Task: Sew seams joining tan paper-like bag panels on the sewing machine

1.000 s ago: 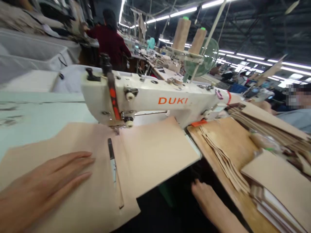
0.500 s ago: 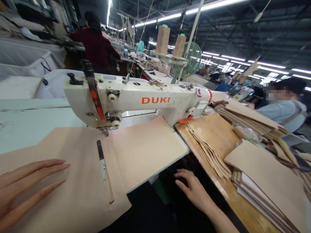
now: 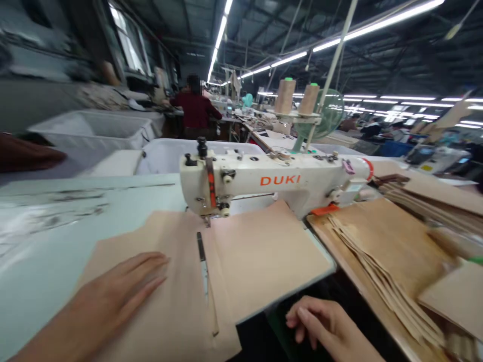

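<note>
Head view: a pale sewing table (image 3: 124, 201) in a workshop, seen from the worker's seat.
Left hand: (image 3: 116, 296) released, palm down, fingers extended together on a beige panel (image 3: 271, 261).
Right hand: (image 3: 320, 322) released, fingers loosely curled, just off the table's near edge.
Beige panel: spread on the table, reaching under the needle area; a line runs down it toward the near edge, whether fold or seam I cannot tell.
Slim tool: (image 3: 202, 251) dark at its far end, lying on the panel between the hands, pointing toward the needle.
Sewing machine: (image 3: 241, 176) white, lettered DUKI in orange.
Thread cones: (image 3: 286, 96) two, tan with green tops, behind the machine.
Right side: beige strips (image 3: 385, 281) on a wooden board (image 3: 392, 236).
Background: a person in dark red (image 3: 196, 113), beyond white bins (image 3: 94, 130).
</note>
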A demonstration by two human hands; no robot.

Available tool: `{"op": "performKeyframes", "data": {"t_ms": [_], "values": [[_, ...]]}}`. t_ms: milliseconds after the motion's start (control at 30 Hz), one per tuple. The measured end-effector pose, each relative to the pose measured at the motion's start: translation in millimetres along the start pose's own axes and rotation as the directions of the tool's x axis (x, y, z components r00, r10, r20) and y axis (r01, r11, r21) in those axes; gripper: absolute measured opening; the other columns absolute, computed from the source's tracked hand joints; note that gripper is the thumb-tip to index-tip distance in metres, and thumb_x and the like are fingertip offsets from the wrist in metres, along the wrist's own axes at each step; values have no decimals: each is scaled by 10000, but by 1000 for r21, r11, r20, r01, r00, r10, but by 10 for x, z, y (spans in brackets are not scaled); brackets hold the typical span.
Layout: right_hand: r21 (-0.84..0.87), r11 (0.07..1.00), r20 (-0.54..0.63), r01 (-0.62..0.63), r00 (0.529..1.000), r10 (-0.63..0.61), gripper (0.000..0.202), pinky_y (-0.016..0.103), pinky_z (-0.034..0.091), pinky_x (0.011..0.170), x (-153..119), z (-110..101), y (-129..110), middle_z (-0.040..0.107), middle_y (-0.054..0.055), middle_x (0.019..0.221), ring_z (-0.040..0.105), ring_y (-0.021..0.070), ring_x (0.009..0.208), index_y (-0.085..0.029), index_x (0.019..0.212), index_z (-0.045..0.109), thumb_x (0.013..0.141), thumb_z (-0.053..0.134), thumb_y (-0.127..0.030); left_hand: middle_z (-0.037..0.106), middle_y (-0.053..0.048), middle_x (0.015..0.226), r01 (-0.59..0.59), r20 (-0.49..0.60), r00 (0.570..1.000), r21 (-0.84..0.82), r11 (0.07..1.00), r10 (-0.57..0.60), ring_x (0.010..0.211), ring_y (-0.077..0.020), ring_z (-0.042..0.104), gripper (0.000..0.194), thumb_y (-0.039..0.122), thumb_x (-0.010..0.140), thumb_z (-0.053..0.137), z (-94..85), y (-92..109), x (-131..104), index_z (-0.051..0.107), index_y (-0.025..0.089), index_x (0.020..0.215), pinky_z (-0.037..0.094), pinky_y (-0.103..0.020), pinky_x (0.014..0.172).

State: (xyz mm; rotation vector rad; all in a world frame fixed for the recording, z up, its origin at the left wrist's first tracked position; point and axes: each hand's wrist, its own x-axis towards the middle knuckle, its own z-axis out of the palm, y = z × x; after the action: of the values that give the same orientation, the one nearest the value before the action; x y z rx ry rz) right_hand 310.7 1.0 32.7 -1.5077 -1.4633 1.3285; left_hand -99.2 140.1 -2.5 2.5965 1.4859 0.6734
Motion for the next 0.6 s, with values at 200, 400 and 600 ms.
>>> {"op": "performKeyframes", "data": {"t_ms": [200, 400, 600], "values": [[-520, 671, 162, 529, 832, -531, 218, 326, 486, 894, 1083, 274, -597, 630, 83, 1076, 593, 188, 996, -179, 1065, 629, 1001, 433, -249, 607, -73, 1308, -13, 77, 997, 34, 999, 10, 1158, -264, 616, 451, 494, 967, 425, -133, 33, 436, 622, 204, 1251, 464, -389, 1045], [-598, 353, 397, 720, 649, -649, 374, 374, 374, 1132, 1988, 514, -520, 540, 110, 1373, 472, 216, 1293, -133, 1353, 533, 1009, 410, -219, 566, -146, 1340, 11, 34, 999, -9, 1000, -11, 1231, -317, 547, 477, 462, 945, 441, 91, -181, 950, 575, 143, 1274, 420, -445, 1071], [-685, 217, 464, 696, 646, -606, 436, 377, 259, 1215, 1932, 607, -364, 444, 113, 1474, 374, 223, 1396, -78, 1407, 496, 1045, 332, -257, 575, -136, 1337, 33, 28, 999, -97, 995, -31, 1241, -340, 524, 460, 516, 913, 514, 242, -251, 1181, 614, 185, 1215, 403, -476, 1064]]}}
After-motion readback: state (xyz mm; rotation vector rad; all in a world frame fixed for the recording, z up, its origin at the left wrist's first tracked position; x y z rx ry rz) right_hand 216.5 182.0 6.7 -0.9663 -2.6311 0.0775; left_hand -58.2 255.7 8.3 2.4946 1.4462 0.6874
